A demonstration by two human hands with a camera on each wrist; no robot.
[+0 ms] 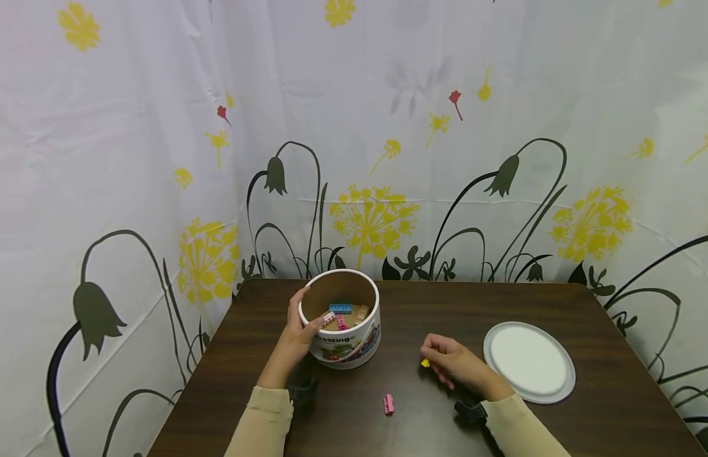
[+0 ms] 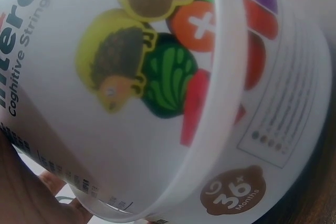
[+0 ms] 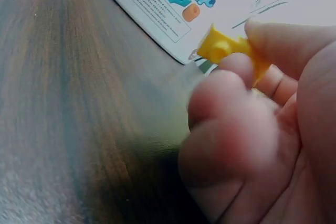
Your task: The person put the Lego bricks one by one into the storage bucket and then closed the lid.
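My left hand [image 1: 298, 333] grips the rim of a white plastic bucket [image 1: 347, 357], fingers on the outer left side and thumb over the near edge. Printed toy pictures and lettering cover the bucket wall [image 2: 173, 182] in the left wrist view. Inside lie a blue block [image 1: 340, 308], a pink block [image 1: 341, 323], a pale pink block [image 1: 328, 318] and a tan block [image 1: 362, 314]. Right of the bucket, my right hand [image 1: 453, 363] pinches a small yellow toy block [image 3: 218, 47] between thumb and fingers, low over the table. Fingers partly hide this block.
A pink block [image 1: 388, 404] lies on the dark wooden table [image 1: 422, 431], in front of and between the hands. To the right, a round white lid [image 1: 529, 358] lies flat beside the right forearm. A flower-printed curtain [image 1: 388, 127] hangs behind the table.
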